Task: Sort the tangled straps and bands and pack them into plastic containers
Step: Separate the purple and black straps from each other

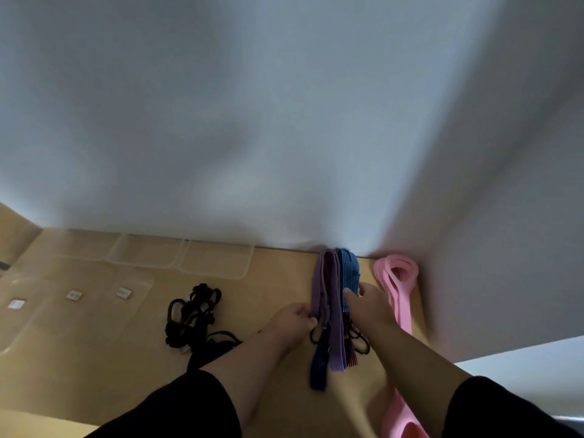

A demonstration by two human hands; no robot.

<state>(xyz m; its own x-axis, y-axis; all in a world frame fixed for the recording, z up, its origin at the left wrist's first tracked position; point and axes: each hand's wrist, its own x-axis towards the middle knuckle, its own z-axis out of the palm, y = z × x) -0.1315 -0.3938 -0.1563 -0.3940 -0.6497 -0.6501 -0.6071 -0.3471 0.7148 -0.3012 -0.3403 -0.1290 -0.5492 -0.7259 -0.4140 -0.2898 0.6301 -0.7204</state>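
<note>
My left hand pinches the purple strap at its left edge, fingers curled round it about midway along its length. My right hand holds the blue striped strap just beside it, thumb pressed on the near end of the folded stripes and fingers curled behind. The two straps lie side by side, touching, running from the wall toward me across the table. Below my hands their tails hang mixed with a dark blue strap, a red striped bit and some thin black loops, all tangled together between my wrists. To the right of my right arm a pink band lies coiled near the wall and stretches along the table edge toward me, passing under my forearm. To the left of my left arm sits a knotted heap of black cords, apart from the bundle I hold. Farther left, against the wall, clear containers stand in a row, touching each other, and nearer me flat clear lids with small labels lie on the table. Both my sleeves are black and pushed up to the elbow.
</note>
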